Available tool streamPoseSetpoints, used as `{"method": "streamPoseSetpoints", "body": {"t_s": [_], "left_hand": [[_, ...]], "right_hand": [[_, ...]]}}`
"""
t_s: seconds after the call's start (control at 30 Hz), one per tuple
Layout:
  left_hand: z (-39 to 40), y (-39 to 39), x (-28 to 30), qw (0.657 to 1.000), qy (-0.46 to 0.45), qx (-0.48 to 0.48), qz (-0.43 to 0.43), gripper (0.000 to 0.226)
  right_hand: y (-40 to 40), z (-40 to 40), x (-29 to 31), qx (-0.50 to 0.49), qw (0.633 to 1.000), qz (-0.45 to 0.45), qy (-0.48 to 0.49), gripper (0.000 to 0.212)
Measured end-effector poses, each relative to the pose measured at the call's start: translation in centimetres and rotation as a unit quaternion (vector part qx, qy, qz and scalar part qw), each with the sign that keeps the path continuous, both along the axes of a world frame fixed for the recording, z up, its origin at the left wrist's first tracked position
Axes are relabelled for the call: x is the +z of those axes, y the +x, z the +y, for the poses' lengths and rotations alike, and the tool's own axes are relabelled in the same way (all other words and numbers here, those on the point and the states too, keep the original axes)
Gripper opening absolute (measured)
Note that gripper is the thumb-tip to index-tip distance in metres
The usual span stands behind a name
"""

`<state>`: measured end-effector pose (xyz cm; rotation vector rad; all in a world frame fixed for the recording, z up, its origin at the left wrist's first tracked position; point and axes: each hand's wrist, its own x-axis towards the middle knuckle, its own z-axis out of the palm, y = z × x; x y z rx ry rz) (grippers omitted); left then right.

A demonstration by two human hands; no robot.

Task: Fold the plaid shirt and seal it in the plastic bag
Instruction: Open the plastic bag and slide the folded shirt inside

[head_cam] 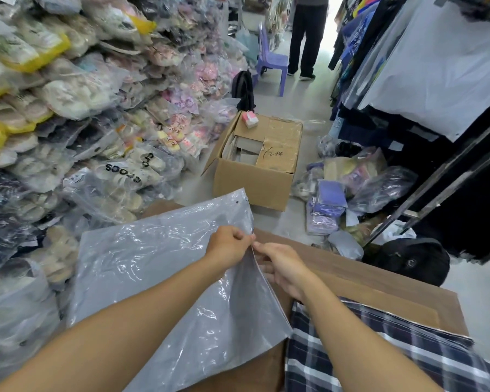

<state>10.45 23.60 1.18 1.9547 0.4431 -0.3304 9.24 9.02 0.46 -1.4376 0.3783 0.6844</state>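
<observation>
A grey plastic bag [159, 273] lies flat over the left part of a brown cardboard surface [379, 287]. My left hand [228, 244] pinches the bag's right edge near its top. My right hand [280, 267] grips the same edge just beside it, and the two hands part the layers there. The plaid shirt [379, 352], dark blue with white and grey stripes, lies folded flat on the cardboard at the lower right, under my right forearm. The shirt is outside the bag.
Bagged slippers are piled high along the left [68, 123]. An open cardboard box [255, 162] stands on the floor ahead, with loose bags [351, 188] and a black backpack [408, 258] to the right. A clothes rack [436, 80] fills the right side. A person [306, 38] stands by a purple chair [269, 60].
</observation>
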Motion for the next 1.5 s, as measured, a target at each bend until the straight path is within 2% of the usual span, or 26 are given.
{"method": "streamPoseSetpoints", "body": {"t_s": [0.1, 0.27, 0.47, 0.5, 0.57, 0.67, 0.77, 0.83, 0.93, 1.0, 1.13, 1.27, 1.33, 1.4, 1.43, 1.5], "left_hand": [[-0.4, -0.2, 0.4, 0.999, -0.033, 0.014, -0.013, 0.017], [-1.2, -0.6, 1.8, 0.997, 0.003, -0.055, -0.060, 0.012], [-0.7, -1.0, 2.2, 0.993, -0.115, -0.029, -0.018, 0.009], [-0.8, -1.2, 2.2, 0.995, -0.099, -0.016, -0.018, 0.010], [-0.7, -1.3, 2.2, 0.999, -0.001, 0.005, -0.035, 0.012], [0.4, -1.6, 3.8, 0.985, 0.151, 0.014, -0.085, 0.011], [2.2, -2.0, 6.5, 0.958, 0.252, -0.011, -0.135, 0.014], [3.5, -2.2, 8.3, 0.935, 0.301, 0.005, -0.187, 0.013], [4.6, -2.3, 10.1, 0.908, 0.333, 0.032, -0.251, 0.014], [4.5, -2.5, 10.5, 0.904, 0.336, 0.032, -0.264, 0.014], [3.0, -3.3, 9.1, 0.921, 0.324, -0.032, -0.215, 0.012], [2.1, -4.0, 6.6, 0.929, 0.318, -0.084, -0.171, 0.010], [1.5, -4.5, 5.4, 0.933, 0.307, -0.094, -0.160, 0.009], [0.7, -5.1, 4.3, 0.939, 0.291, -0.104, -0.152, 0.008], [0.4, -5.4, 3.8, 0.941, 0.284, -0.109, -0.150, 0.007], [-0.3, -5.7, 3.1, 0.944, 0.274, -0.117, -0.142, 0.007]], "right_hand": [[0.0, -0.4, 0.7, -0.007, 1.000, 0.003, 0.010, 0.017], [0.3, -0.9, 2.1, -0.026, 0.999, 0.000, 0.039, 0.035], [0.2, -2.1, 1.7, -0.056, 0.991, 0.023, 0.117, 0.025], [0.0, -2.2, 1.4, -0.054, 0.992, 0.026, 0.114, 0.022], [-0.5, -2.4, 0.9, -0.054, 0.995, 0.027, 0.084, 0.018], [-1.3, -2.4, -0.2, -0.029, 0.997, 0.000, -0.069, 0.013], [-1.8, -2.4, -1.5, 0.024, 0.972, -0.041, -0.230, 0.030], [-2.0, -2.3, -1.8, 0.034, 0.961, -0.051, -0.269, 0.036], [-2.4, -1.9, -1.6, 0.053, 0.950, -0.059, -0.303, 0.033], [-2.6, -1.7, -1.4, 0.071, 0.944, -0.065, -0.317, 0.029], [-2.4, -1.2, -1.1, 0.126, 0.929, -0.095, -0.336, 0.025], [-2.3, -2.5, 0.2, 0.232, 0.902, -0.116, -0.345, 0.036], [-2.6, -4.0, 0.9, 0.309, 0.875, -0.126, -0.352, 0.028], [-3.1, -5.7, 1.4, 0.408, 0.814, -0.149, -0.386, 0.011], [-3.5, -6.4, 1.5, 0.461, 0.776, -0.155, -0.402, 0.012], [-4.2, -7.4, 1.4, 0.536, 0.711, -0.161, -0.426, 0.028]]}}
